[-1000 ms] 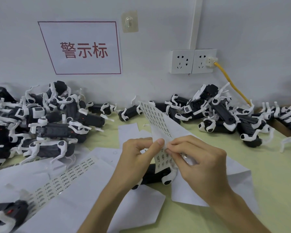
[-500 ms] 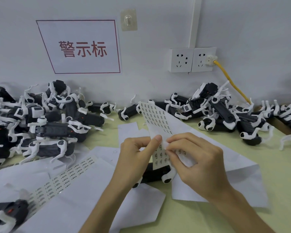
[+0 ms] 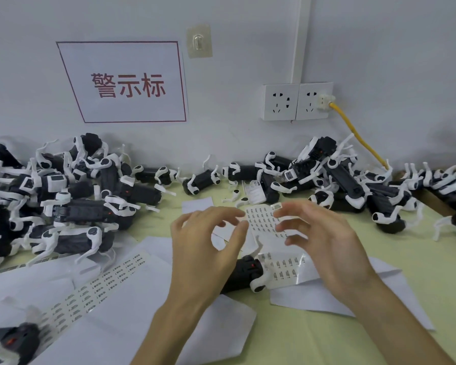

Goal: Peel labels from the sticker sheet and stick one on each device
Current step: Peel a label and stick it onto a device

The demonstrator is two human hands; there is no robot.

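The sticker sheet (image 3: 267,227), thin and floppy, is draped over a black device (image 3: 237,275) at the desk's (image 3: 313,343) centre, and is judged best pinned flat while a corner is picked up. Both hands are held spread, the left hand (image 3: 203,248) at its 9 o'clock, the right hand (image 3: 324,238) at 3 o'clock with one light label (image 3: 276,206) apparently stuck to a fingertip (image 3: 287,210). Its print cannot be read; "警示标" is printed on the wall sign (image 3: 127,83) at 11 o'clock.

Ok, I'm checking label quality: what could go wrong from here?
1. The small label seems to cling to a right hand fingertip; it could fold or go on crooked.
2. The sticker sheet lies loose across the device, gripped by neither hand, so it may slide off.
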